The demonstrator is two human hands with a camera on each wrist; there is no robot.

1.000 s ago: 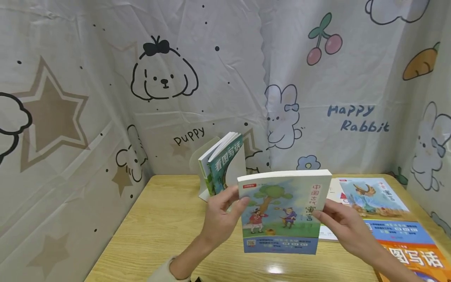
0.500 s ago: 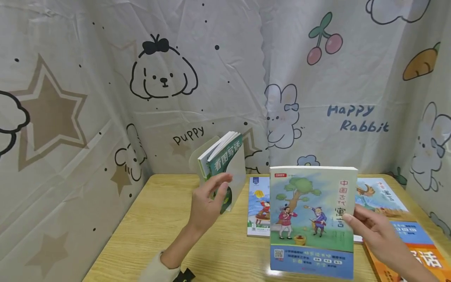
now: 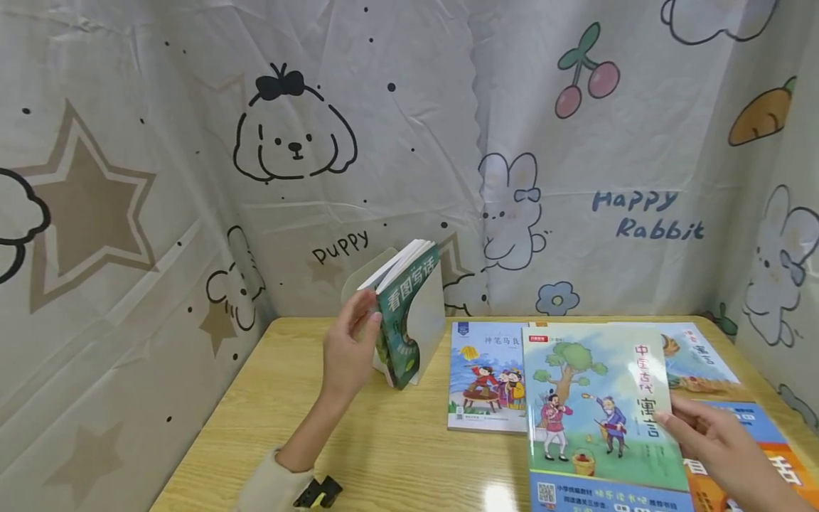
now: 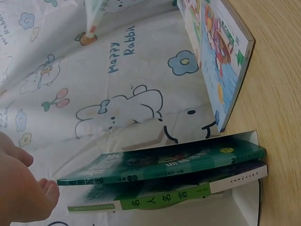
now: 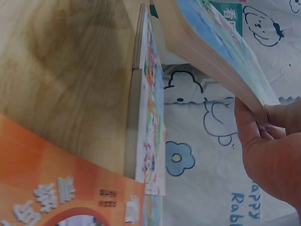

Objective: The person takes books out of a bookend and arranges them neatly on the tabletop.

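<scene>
My right hand (image 3: 716, 441) pinches the right edge of a paperback (image 3: 595, 405), thumb on the front cover. That cover shows a tree and two figures, with a blue band at the bottom. In the right wrist view the paperback (image 5: 221, 56) is raised above the table. My left hand (image 3: 348, 348) is at the upper left edge of the upright books, fingers loosely bent. In the left wrist view its fingertips lie close to the corner of a green book (image 4: 164, 165); contact is hard to tell. Beside it stands a book with a light green spine (image 4: 162, 200). A cream bookend (image 3: 427, 327) holds these books.
A blue-covered book (image 3: 486, 377) lies flat right of the bookend. Partly under the held paperback are another flat book (image 3: 704, 355) and an orange book (image 3: 783, 462). The wooden table (image 3: 256, 419) meets a printed curtain (image 3: 409, 142) at the back and sides.
My left hand let go of the paperback and moved left to the upright books. My right hand carried the paperback right and lower, uncovering the blue-covered book.
</scene>
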